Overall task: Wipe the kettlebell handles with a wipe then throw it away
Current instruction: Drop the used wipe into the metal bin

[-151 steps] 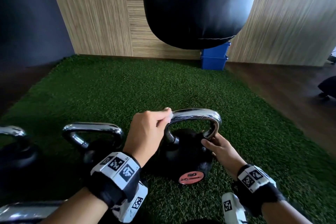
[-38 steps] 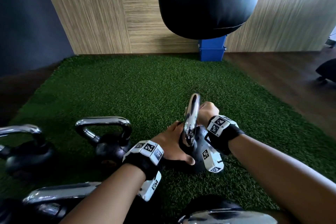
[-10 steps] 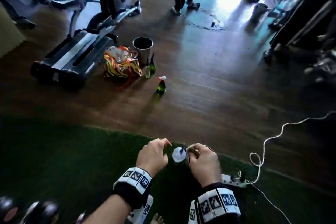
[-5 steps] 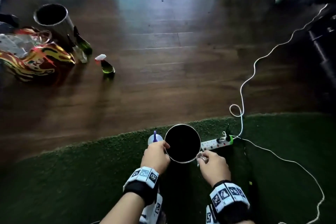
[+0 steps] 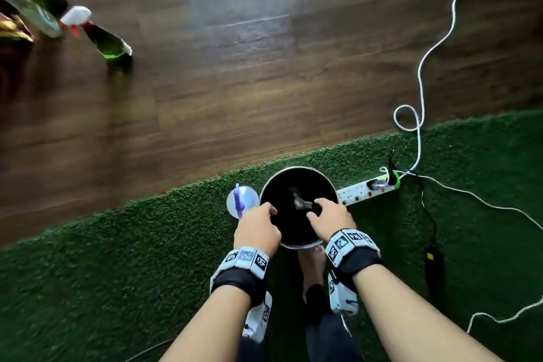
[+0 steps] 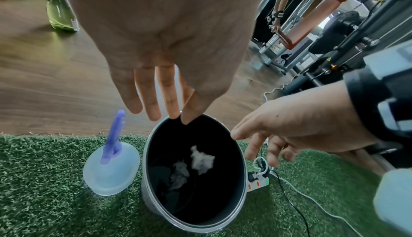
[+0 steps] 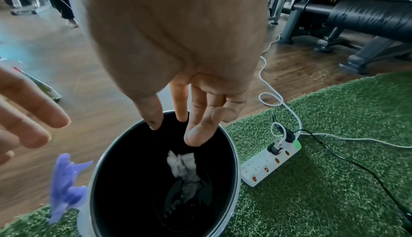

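Both hands over bin (image 5: pixel 296 245) at turf (image 5: pixel 117 258) edge. Left hand (image 5: pixel 256 229) fingers straight, empty. Right hand (image 5: pixel 330 222) fingers loose, spread, empty. Crumpled wipe (image 6: pixel 201 159) inside bin (mid-air or landed, cannot tell). Power strip (image 5: pixel 368 188) just beside bin.

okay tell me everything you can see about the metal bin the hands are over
The bin is a round, upright can with a shiny silver metal wall and rim and a black inside. It stands on green turf near the wood floor's edge, between a clear bottle with a purple top and a white power strip. Crumpled white wipes lie inside. Both open hands hover above its mouth.
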A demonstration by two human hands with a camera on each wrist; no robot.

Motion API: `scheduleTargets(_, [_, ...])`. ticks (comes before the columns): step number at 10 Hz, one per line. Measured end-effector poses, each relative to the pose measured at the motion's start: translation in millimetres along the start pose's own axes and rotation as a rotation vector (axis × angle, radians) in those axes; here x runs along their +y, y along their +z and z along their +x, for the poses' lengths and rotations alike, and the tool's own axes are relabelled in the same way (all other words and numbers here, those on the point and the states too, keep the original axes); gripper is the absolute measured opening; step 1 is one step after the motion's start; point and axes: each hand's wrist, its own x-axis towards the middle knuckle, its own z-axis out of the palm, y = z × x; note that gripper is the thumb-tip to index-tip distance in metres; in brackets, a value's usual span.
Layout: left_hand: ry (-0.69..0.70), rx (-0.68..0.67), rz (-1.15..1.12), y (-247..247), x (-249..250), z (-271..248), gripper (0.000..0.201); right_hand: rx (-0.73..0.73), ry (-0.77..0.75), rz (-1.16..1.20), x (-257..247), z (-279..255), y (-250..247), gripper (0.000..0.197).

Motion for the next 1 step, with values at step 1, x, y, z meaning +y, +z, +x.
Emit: scheduleTargets(1, [-0.010,0.019,-0.002,2.4,4.7,10.7,0.041,-0.004,-0.008,-0.043,2.7,13.3,1.1,0.044])
